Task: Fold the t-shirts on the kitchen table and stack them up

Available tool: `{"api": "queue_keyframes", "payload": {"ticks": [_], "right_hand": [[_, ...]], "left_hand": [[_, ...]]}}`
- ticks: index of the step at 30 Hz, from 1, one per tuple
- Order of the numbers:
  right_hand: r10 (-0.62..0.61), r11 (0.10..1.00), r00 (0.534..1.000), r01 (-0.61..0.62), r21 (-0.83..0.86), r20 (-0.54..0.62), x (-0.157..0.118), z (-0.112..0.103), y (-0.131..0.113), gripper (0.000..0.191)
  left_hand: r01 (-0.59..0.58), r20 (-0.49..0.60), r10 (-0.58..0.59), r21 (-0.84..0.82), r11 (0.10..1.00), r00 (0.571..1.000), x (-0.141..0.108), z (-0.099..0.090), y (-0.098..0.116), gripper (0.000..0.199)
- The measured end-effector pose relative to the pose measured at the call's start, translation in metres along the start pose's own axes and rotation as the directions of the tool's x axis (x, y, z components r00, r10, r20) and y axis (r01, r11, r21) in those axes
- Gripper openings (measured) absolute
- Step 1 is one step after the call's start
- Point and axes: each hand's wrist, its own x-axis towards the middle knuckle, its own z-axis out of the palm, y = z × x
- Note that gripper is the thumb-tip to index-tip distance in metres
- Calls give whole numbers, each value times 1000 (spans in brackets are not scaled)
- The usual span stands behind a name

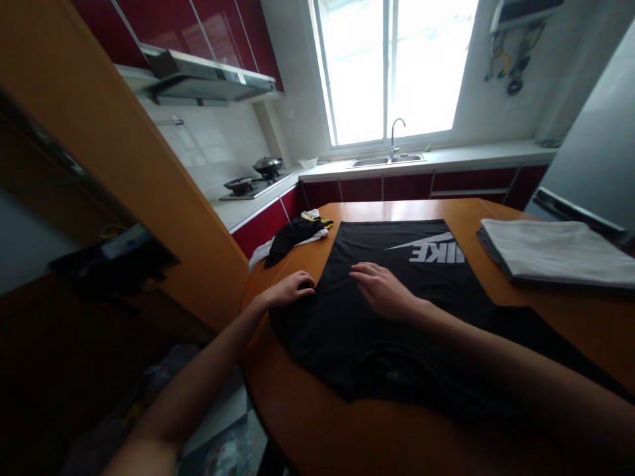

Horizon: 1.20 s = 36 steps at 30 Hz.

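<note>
A black T-shirt [342, 330] with a large white NIKE print lies spread flat on the wooden table [297, 410], its neckline toward me. My left hand [290, 289] is at the shirt's left side, by the sleeve. Its thumb and forefinger curve together in a pinch on the cloth. Over the middle of the shirt is my right hand [381, 287], fingers stretched out and holding nothing; whether it touches the fabric is hard to tell.
Folded white and grey cloths [555, 248] are stacked at the table's right. Crumpled black and white clothing [297, 235] lies at the far left edge. Beyond are a stove [258, 187] with pans and a sink [387, 160] under the window. A wooden partition [163, 198] stands left.
</note>
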Motion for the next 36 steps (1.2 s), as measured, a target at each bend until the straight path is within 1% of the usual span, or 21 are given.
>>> {"api": "queue_keyframes", "payload": {"ticks": [2,4,6,9,11,12,14,16,18,21,23,25,28,31,32,34,36], "right_hand": [[-75,997,986,76,-2,150,33,35,-11,45],[-93,995,961,97,-1,259,53,65,-15,48],[-67,997,940,72,-1,335,62,87,-12,53],[-28,1000,923,31,-1,384,64,104,-4,62],[-29,1000,923,30,4,384,61,107,-1,65],[-32,999,924,32,6,381,60,107,0,66],[-31,1000,924,31,6,381,59,105,-1,66],[-28,1000,924,26,9,381,60,102,-2,65],[-19,1000,934,17,10,358,62,95,-4,61],[17,1000,959,-21,9,281,59,81,-11,56],[41,999,969,-47,18,244,50,72,-24,54],[42,998,970,-50,31,238,32,67,-45,54],[-13,998,957,-4,57,291,-4,68,-84,58],[-107,992,925,73,106,365,-37,75,-113,67],[-115,991,917,79,109,382,-45,78,-118,70],[-90,994,908,56,97,409,-54,81,-123,72],[-63,996,905,28,87,420,-57,80,-123,69]], "left_hand": [[27,-87,-29,-29,999,996,-5,5,1,38],[102,-114,-108,-54,993,988,-8,4,2,32],[183,-78,-191,-97,978,978,-12,-1,3,30],[273,47,-269,-165,948,962,-18,-9,4,33],[296,96,-282,-204,933,955,-19,-11,3,37],[297,87,-284,-228,927,955,-19,-11,1,40],[293,24,-299,-289,911,954,-21,-10,-3,46],[311,-27,-341,-350,884,940,-27,-10,-10,53],[341,-21,-379,-391,855,925,-39,-11,-18,58],[373,18,-403,-421,827,915,-65,-11,-29,56],[399,23,-431,-424,813,902,-81,-8,-32,54],[448,29,-477,-400,800,878,-92,-3,-31,52],[478,19,-507,-369,797,862,-99,4,-23,48],[442,-50,-502,-404,801,864,-101,6,-12,43],[433,-64,-503,-424,796,862,-102,6,-9,43],[420,-73,-509,-472,775,858,-103,7,-4,44],[401,-84,-521,-537,742,850,-104,9,-2,46]]}}
